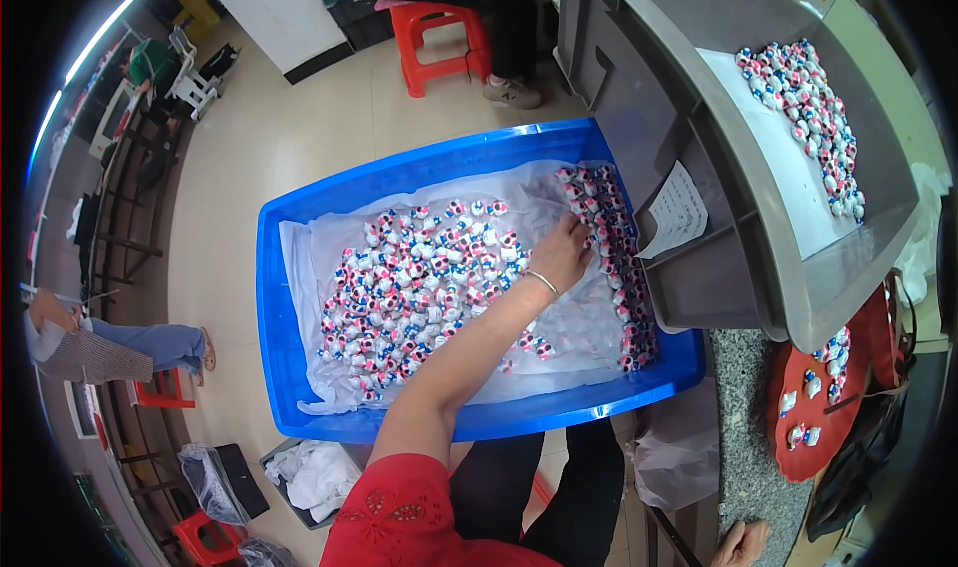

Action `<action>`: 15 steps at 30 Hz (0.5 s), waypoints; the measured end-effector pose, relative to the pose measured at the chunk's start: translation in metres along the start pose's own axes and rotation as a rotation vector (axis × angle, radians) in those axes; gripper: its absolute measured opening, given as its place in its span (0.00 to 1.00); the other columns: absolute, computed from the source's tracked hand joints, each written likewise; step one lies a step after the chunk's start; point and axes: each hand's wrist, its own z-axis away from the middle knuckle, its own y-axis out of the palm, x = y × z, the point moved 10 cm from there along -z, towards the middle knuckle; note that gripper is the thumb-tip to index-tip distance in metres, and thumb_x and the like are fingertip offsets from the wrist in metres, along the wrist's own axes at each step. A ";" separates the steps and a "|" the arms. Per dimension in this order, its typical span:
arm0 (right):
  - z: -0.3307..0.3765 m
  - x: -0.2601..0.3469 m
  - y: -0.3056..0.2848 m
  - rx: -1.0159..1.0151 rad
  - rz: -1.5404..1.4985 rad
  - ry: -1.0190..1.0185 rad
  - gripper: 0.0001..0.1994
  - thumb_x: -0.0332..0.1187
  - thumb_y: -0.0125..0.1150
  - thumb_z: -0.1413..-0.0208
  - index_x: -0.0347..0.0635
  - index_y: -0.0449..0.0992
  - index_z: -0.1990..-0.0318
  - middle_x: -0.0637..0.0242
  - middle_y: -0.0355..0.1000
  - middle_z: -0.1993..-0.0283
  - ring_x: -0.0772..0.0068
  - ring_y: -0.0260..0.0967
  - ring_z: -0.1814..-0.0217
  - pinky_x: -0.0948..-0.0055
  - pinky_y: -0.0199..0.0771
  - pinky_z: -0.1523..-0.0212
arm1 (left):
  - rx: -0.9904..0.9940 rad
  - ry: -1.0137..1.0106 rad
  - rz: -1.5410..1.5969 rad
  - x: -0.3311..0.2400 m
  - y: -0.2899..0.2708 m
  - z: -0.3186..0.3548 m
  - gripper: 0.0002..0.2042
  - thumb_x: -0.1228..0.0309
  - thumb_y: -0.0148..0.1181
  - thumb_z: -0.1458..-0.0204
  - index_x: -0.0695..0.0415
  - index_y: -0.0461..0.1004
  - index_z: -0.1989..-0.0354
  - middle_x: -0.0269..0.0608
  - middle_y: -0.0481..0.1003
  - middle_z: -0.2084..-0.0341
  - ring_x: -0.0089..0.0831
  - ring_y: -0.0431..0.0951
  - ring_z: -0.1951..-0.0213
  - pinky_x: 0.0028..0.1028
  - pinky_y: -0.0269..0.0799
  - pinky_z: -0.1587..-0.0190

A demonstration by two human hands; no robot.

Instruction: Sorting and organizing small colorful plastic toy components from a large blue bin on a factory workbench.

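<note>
A person's left hand [561,253] reaches into a blue crate [299,387], its fingers curled down onto small white, pink and blue toys [419,287] lying on the white liner [589,317] that keeps them off the plastic. Whether any are grasped cannot be told. The right hand [743,545], below the crate's right corner, rests on a stone counter [743,387], fingers hidden.

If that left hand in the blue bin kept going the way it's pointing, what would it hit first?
Most likely the row of small toy figures along the bin's right side, just past the left hand; depth is hard to judge.
</note>
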 end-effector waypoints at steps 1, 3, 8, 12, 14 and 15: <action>0.000 -0.001 0.001 0.000 0.001 0.000 0.12 0.28 0.55 0.44 0.36 0.65 0.79 0.54 0.59 0.80 0.51 0.55 0.77 0.57 0.55 0.73 | -0.005 0.024 -0.062 -0.002 0.000 -0.002 0.14 0.72 0.62 0.57 0.59 0.71 0.61 0.45 0.67 0.63 0.46 0.75 0.66 0.39 0.72 0.64; 0.002 -0.003 0.003 0.010 0.007 -0.006 0.12 0.28 0.54 0.44 0.36 0.66 0.79 0.54 0.59 0.80 0.51 0.56 0.77 0.57 0.56 0.73 | 0.042 -0.022 -0.076 0.002 0.007 -0.003 0.15 0.72 0.62 0.58 0.59 0.71 0.60 0.46 0.67 0.62 0.47 0.74 0.64 0.40 0.72 0.63; 0.005 0.000 0.004 0.013 0.013 0.003 0.12 0.28 0.54 0.44 0.36 0.66 0.79 0.54 0.58 0.80 0.51 0.55 0.77 0.57 0.55 0.73 | 0.122 -0.088 -0.078 0.009 0.013 -0.004 0.18 0.71 0.63 0.58 0.56 0.69 0.57 0.47 0.66 0.60 0.49 0.74 0.61 0.42 0.72 0.62; 0.014 -0.003 -0.002 -0.022 0.018 -0.020 0.12 0.27 0.55 0.44 0.36 0.65 0.79 0.54 0.58 0.80 0.51 0.55 0.77 0.58 0.55 0.73 | 0.085 -0.116 -0.004 -0.001 -0.016 0.001 0.16 0.71 0.63 0.58 0.54 0.69 0.58 0.45 0.67 0.60 0.49 0.74 0.61 0.43 0.72 0.62; 0.015 -0.004 -0.005 -0.033 0.021 -0.022 0.12 0.27 0.55 0.44 0.36 0.65 0.79 0.54 0.57 0.80 0.52 0.55 0.77 0.58 0.55 0.73 | 0.063 -0.087 -0.099 0.005 -0.038 0.005 0.13 0.71 0.63 0.58 0.54 0.71 0.62 0.43 0.69 0.63 0.47 0.74 0.61 0.42 0.72 0.61; 0.014 -0.005 -0.006 -0.029 0.028 -0.026 0.12 0.27 0.55 0.44 0.36 0.65 0.79 0.54 0.57 0.80 0.52 0.55 0.77 0.58 0.55 0.73 | 0.075 -0.067 -0.177 0.014 -0.048 0.003 0.10 0.72 0.62 0.59 0.54 0.73 0.66 0.42 0.70 0.65 0.45 0.74 0.61 0.40 0.72 0.60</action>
